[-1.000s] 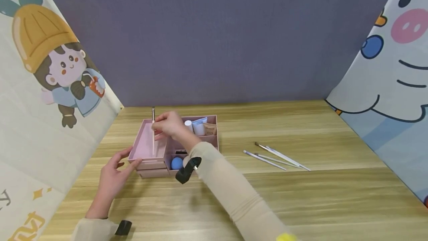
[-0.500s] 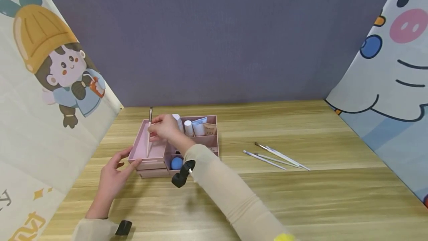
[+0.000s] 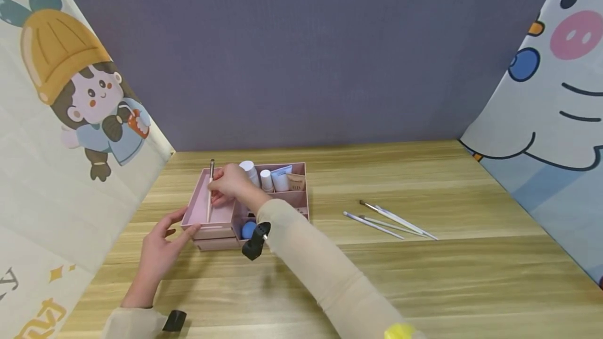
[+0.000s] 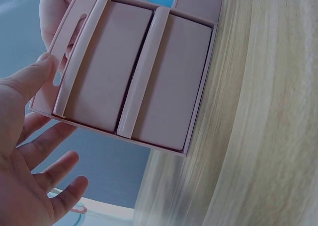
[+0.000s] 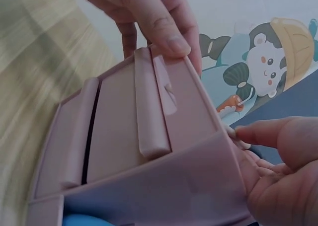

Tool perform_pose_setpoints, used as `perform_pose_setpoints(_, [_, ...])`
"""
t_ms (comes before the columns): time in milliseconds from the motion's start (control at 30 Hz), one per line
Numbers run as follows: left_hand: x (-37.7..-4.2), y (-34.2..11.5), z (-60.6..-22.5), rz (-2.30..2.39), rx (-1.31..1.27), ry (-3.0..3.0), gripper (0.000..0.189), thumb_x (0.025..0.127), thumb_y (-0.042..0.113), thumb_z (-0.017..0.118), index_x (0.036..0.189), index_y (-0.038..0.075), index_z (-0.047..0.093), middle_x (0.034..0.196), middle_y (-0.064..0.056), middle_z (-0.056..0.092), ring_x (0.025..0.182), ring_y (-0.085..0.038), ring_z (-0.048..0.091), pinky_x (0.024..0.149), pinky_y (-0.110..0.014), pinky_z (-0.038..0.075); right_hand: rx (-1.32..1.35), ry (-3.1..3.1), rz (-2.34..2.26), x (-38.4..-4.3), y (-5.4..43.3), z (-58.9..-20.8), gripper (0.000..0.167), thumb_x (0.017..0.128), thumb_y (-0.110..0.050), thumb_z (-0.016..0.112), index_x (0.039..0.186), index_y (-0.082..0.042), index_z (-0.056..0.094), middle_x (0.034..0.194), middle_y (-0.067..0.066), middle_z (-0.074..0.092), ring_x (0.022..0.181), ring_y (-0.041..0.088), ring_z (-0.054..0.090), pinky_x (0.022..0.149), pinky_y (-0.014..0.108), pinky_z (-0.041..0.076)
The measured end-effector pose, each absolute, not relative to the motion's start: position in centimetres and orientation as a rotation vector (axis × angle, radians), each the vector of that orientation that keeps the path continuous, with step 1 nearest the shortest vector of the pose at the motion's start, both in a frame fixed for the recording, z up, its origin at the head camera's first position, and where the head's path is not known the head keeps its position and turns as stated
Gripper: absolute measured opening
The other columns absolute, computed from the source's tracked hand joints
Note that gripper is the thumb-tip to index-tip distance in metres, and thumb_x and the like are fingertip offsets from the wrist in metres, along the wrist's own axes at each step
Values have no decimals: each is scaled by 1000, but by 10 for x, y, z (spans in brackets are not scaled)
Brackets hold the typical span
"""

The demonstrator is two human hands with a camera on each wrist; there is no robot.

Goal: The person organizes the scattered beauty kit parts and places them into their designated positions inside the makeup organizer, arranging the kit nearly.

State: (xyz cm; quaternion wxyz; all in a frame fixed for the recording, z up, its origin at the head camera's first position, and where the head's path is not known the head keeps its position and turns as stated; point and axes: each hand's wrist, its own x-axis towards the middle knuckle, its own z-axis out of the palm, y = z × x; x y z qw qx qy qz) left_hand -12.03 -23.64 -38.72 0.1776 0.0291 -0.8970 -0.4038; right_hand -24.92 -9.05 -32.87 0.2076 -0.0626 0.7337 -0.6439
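A pink makeup organizer [image 3: 214, 232] stands at the left of the table, its two drawers shut in the left wrist view. My left hand [image 3: 160, 247] holds its front left corner, thumb on the front panel [image 4: 58, 62] and fingers along the side. Over the organizer's top left compartment, my right hand [image 3: 232, 182] pinches a slim makeup brush [image 3: 209, 209]. The brush is near upright, bristles up, handle end down inside the compartment. Whether that end touches the floor I cannot tell. In the right wrist view the organizer's wall mostly hides the brush.
White bottles [image 3: 266, 180], a blue-white tube [image 3: 281, 179] and a brown tube [image 3: 296, 182] fill the organizer's back right compartment. A blue ball [image 3: 248, 230] sits in front. Several more brushes [image 3: 395, 218] lie right on the wooden table [image 3: 452, 276]. Printed panels flank both sides.
My right hand has shifted a little left with the brush and then lowered it slightly in the compartment. The left hand keeps its place on the organizer.
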Motion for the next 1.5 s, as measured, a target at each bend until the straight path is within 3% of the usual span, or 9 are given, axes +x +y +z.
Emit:
perform_pose_setpoints(133, [-121,-237,-388,-1138,77,-2538,50,94,22,72,134,-3,56,132,-24,60,116,-31,52,91,-32,39,-239,2167,-1622,-251,-90,-326,22,89,4,67,74,-5,55,61,20,65,43,18,55,42,25,52])
perform_pose_setpoints(233, [-121,-237,-388,-1137,75,-2540,49,94,22,72,134,-3,57,132,-24,60,116,-31,52,91,-33,39,-304,2243,-1502,-252,-90,-325,17,89,2,69,74,0,61,58,16,65,40,14,53,42,22,50])
perform_pose_setpoints(433, [-119,-237,-389,-1145,73,-2548,50,94,22,71,134,-4,56,132,-25,59,118,-33,52,92,-34,39,-311,2200,-1477,-250,-90,-325,20,90,3,68,72,0,59,58,16,64,42,16,55,42,22,50])
perform_pose_setpoints(567, [-120,-237,-389,-1140,76,-2539,49,94,22,72,134,-3,57,132,-24,60,116,-28,52,92,-32,39,-288,2185,-1505,-249,-90,-324,19,90,4,69,76,-1,57,62,18,66,56,31,68,43,24,52])
perform_pose_setpoints(667, [-120,-236,-389,-1134,81,-2535,49,93,21,72,133,-2,58,131,-23,61,115,-25,52,91,-30,39,-275,2153,-1537,-249,-90,-324,14,90,5,68,82,1,57,66,22,67,57,33,67,42,25,52])
perform_pose_setpoints(800, [-120,-236,-389,-1137,80,-2537,49,93,22,72,134,-2,57,131,-23,60,115,-29,51,91,-30,39,-266,2109,-1579,-249,-90,-324,13,90,7,67,86,1,57,65,24,66,45,21,55,41,25,51])
perform_pose_setpoints(1167, [-119,-236,-386,-1155,79,-2546,51,94,22,72,134,-4,56,132,-25,59,118,-33,52,92,-33,39,-297,1996,-1678,-249,-84,-325,9,89,8,67,93,4,60,65,22,65,49,22,59,48,29,56])
perform_pose_setpoints(1500, [-119,-237,-385,-1167,88,-2552,51,94,23,72,135,-3,55,133,-25,58,120,-33,52,92,-35,38,-492,2010,-1658,-243,-68,-319,26,87,8,68,112,12,62,66,15,65,54,19,63,54,29,58])
